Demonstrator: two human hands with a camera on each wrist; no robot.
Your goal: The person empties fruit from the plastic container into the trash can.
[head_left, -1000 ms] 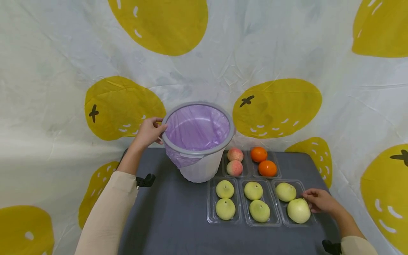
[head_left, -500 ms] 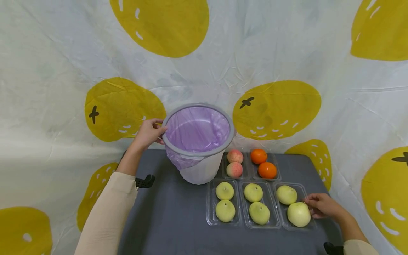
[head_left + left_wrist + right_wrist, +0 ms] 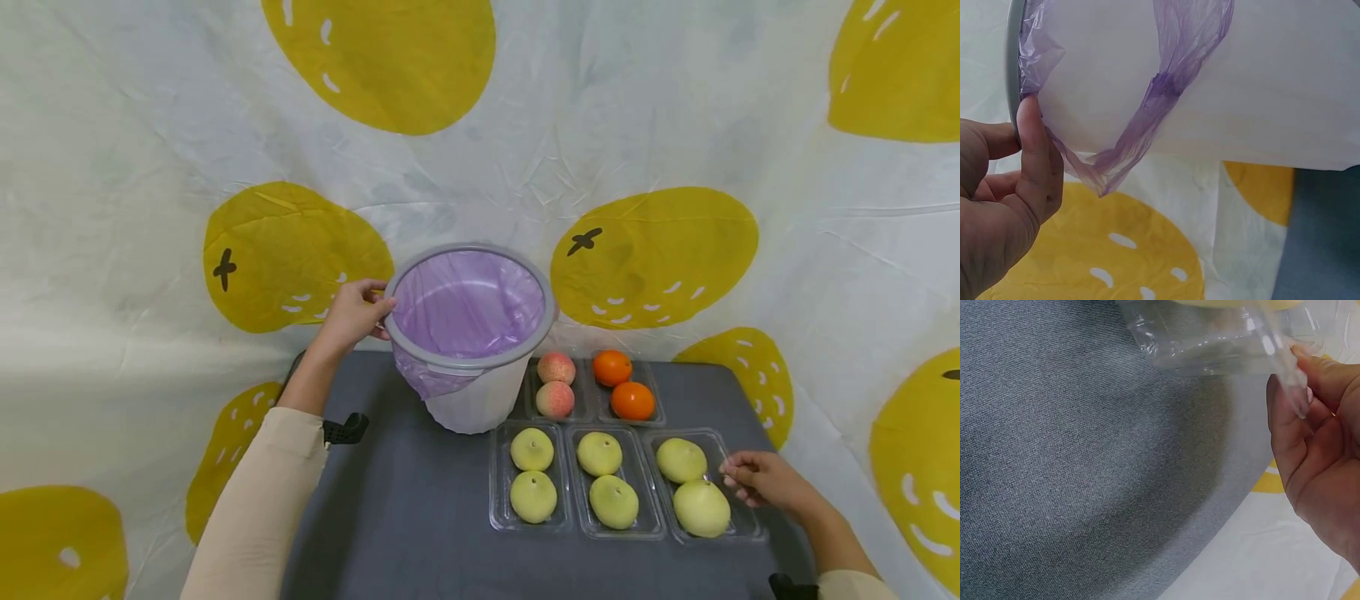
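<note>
Covering most of the frame, a white cloth [image 3: 675,125] printed with yellow fruit is hanging as a backdrop, and below it a grey table [image 3: 405,517] is filling the lower middle. At the centre, a white bin [image 3: 472,392] with a grey rim and a purple liner [image 3: 465,304] is standing tipped toward the camera. The left hand [image 3: 348,315] is gripping that rim from the left, thumb on the ring in the left wrist view, probably to keep the mouth angled and steady.

Right of the bin, two small clear trays are sitting with peaches [image 3: 556,383] and oranges [image 3: 624,385]; below them, three more trays are lying side by side, each bearing two pale green pears.

At the lower right, the right hand [image 3: 759,482] is pinching the edge of the rightmost tray [image 3: 742,521], fingers curled on the thin plastic lip in the right wrist view, apparently to hold the light tray in place. The nearer pear [image 3: 701,508] is lying just beside those fingers.
</note>
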